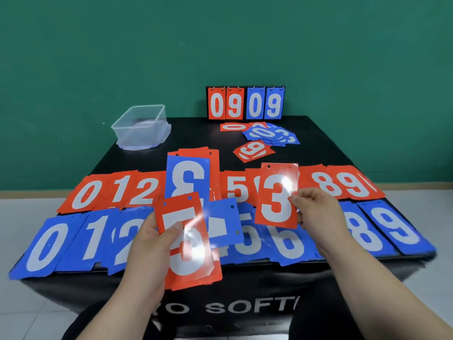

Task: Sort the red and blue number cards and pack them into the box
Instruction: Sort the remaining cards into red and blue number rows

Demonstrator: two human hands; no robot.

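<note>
I see red number cards (117, 190) in a flat, overlapping row across mid-frame, and blue number cards (49, 244) in a matching row just below. A red 3 card (277, 196) is held upright right of centre and a red stack (188, 244) topped by a 5 at lower centre; the clear plastic box (137, 133) sits open, upper left.

Thin smooth sheet, plastic by look: red 5 card (188, 241) and red 3 card (277, 197), both glossy, white glare patches across faces. Clear plastic box (127, 138), smooth, faintly shiny walls. Black table cover (318, 143), matt on top, dull sheen on front. Thin metal scoreboard rings (253, 87). Green wall (98, 57), matt. Pale floor (24, 303), smooth tiles
</note>
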